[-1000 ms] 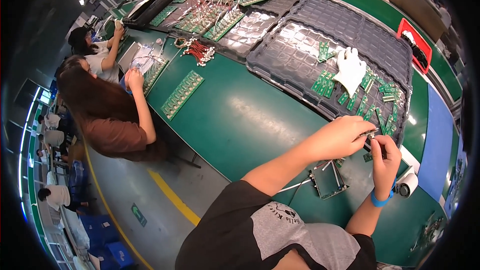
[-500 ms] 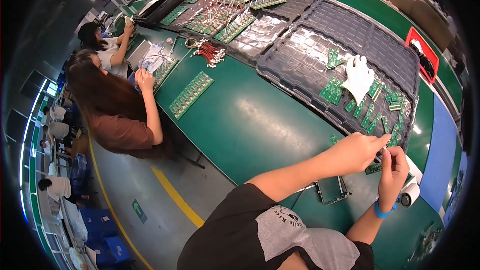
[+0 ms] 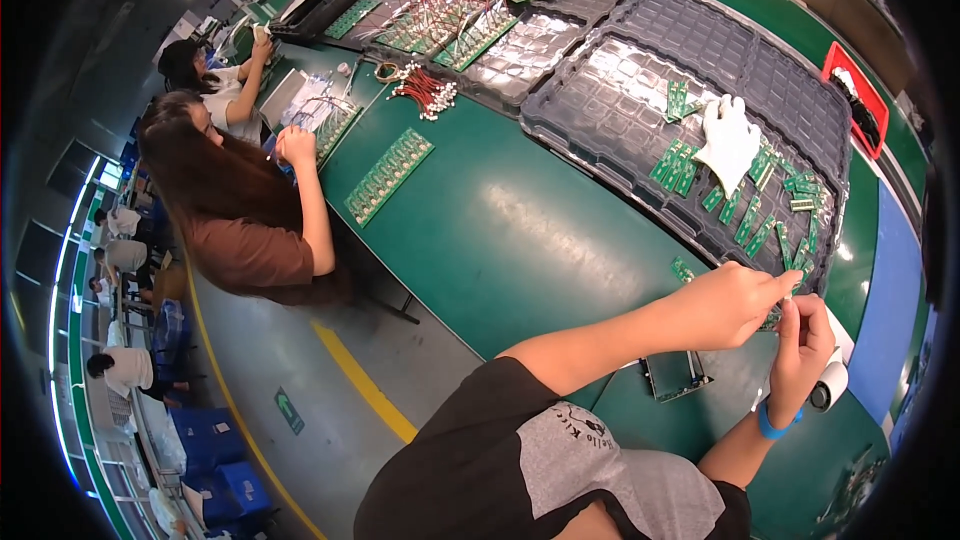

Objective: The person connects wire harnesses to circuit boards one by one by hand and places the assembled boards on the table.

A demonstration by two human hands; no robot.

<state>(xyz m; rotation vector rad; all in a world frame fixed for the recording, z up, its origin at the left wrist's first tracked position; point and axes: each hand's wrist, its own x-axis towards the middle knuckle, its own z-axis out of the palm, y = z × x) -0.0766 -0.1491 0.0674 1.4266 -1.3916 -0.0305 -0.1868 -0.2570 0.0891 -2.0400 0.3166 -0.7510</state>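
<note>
My left hand (image 3: pixel 728 308) reaches in from the left, fingers curled and thumb and index pinched near the tray's front corner. Just beside it, my right hand (image 3: pixel 806 338), with a blue band (image 3: pixel 775 422) on the wrist, is raised with its fingertips pinched too. The fingertips of both hands nearly meet; whatever small piece is between them is too small and covered to make out. Beyond the hands, several small green circuit boards (image 3: pixel 748 222) lie in a black plastic tray (image 3: pixel 640 70), with a white glove (image 3: pixel 728 143) on top.
A green frame-like assembly (image 3: pixel 675 377) and a white cylinder (image 3: pixel 830 387) are near my forearms. A long circuit board panel (image 3: pixel 390 176) and red wires (image 3: pixel 425 90) lie farther left on the green table (image 3: pixel 520 240). A red bin (image 3: pixel 855 100) stands behind the tray. Co-workers (image 3: pixel 240 230) sit at left.
The whole view has shifted slightly. My hands stay pinched together in nearly the same spot, the left one turned a little. The nearest co-worker's hands have moved closer together.
</note>
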